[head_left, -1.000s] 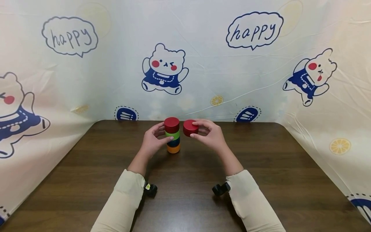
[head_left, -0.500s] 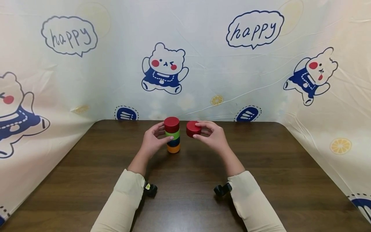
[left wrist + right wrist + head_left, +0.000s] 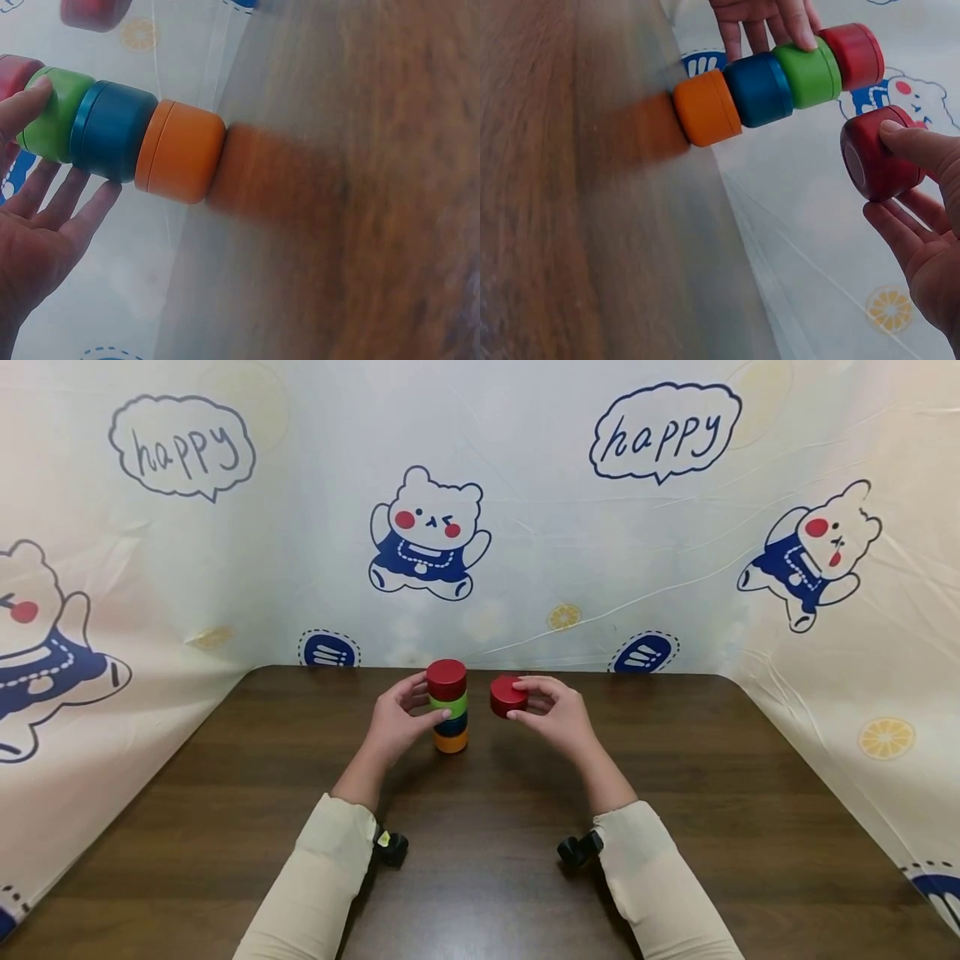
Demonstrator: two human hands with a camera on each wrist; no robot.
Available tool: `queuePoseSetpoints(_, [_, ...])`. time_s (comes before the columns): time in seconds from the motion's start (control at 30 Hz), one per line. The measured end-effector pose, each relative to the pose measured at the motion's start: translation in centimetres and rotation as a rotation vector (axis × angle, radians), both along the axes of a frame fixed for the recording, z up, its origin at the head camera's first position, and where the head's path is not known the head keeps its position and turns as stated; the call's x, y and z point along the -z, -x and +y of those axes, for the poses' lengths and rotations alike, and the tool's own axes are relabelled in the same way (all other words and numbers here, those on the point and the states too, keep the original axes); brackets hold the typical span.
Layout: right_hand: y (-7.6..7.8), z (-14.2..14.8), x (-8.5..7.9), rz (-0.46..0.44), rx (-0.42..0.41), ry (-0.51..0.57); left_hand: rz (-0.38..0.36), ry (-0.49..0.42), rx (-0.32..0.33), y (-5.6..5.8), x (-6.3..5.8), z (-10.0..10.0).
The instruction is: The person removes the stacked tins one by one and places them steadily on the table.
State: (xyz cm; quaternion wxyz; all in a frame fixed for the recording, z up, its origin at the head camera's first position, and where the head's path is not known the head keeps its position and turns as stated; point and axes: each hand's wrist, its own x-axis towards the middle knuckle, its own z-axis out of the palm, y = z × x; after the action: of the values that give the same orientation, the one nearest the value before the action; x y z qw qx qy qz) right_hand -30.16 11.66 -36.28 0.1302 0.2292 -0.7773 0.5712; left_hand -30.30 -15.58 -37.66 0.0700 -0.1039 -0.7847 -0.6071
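Observation:
Four-coloured is not the word here: a stack of small round lidded tins stands upright on the table, with an orange tin (image 3: 180,154) at the base. Above it come a blue tin (image 3: 112,133), a green tin (image 3: 808,75) and, on top, a red tin (image 3: 447,680). My left hand (image 3: 397,724) grips the stack from the left, its thumb on the green tin and fingers reaching behind. To the right of the stack, my right hand (image 3: 564,717) holds a second red tin (image 3: 879,156) between thumb and fingers, clear of the table and apart from the stack.
The dark wooden table (image 3: 480,885) runs back to a pale printed cloth (image 3: 540,552) with bears and the word "happy". Cloth also hangs along both sides. Each wrist wears a small black camera (image 3: 579,850).
My right hand has drawn the second red tin rightward and slightly down, widening the gap to the stack. The left hand stays on the stack.

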Motion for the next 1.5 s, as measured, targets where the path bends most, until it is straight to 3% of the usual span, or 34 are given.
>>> queuePoseSetpoints(0.63, [1.5, 1.0, 2.0, -0.145, 0.031, -0.091, 0.004, -0.005, -0.011, -0.1, 0.0, 0.0])
queuePoseSetpoints(1.5, [2.3, 1.9, 4.0, -0.305, 0.077, -0.163, -0.001, -0.017, -0.001, 0.0, 0.0, 0.1])
